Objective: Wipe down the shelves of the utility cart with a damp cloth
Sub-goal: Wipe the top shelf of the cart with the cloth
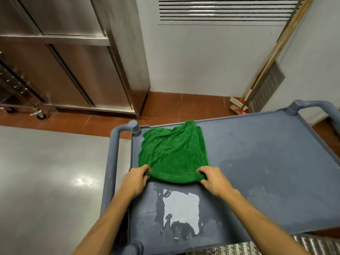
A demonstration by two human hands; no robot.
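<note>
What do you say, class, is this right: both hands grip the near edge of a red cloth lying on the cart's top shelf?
Not quite: the cloth is green, not red. The head view shows the left hand and the right hand gripping its near edge as it lies on the cart's top shelf.

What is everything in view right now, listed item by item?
green terry cloth: one, green, spread on the cart's top shelf, far-left part.
grey-blue plastic utility cart: one, grey-blue, directly ahead.
wet patch: one, pale and shiny, on the shelf nearer than the cloth.
stainless steel cabinet: one, silver, upper left.
wheeled wire rack: one, metal, far left edge.
louvred wall vent: one, white, top centre.
low wall grille: one, grey, right wall.
wooden-handled brooms: at least two, leaning in the corner.
left hand: grips the cloth's near-left corner.
right hand: grips its near-right corner.
</note>
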